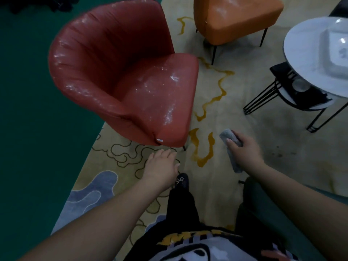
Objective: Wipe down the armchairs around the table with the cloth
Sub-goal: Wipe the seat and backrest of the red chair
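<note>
Two armchairs stand on the patterned rug [235, 113]: a red armchair [120, 72] close in front of the person, its seat and curved back streaked with pale smears, and an orange armchair [235, 17] beyond it, just beside the round white table [301, 53]. On that table sits a square white tray [337, 51]; what lies in it is too blurred to tell. A lower shelf [299, 91] under the tabletop carries a dark item and a pale round one, neither clear enough to name.

The right hand [243, 149] grips the grey cloth [230, 137], fingers curled over it, and holds it above the rug, well apart from either chair. The left hand [162, 166] reaches forward with straight, relaxed fingers, holding nothing, its fingertips just below the red armchair's front edge; contact cannot be told. A dark shoe [181, 181] shows beneath it.
</note>
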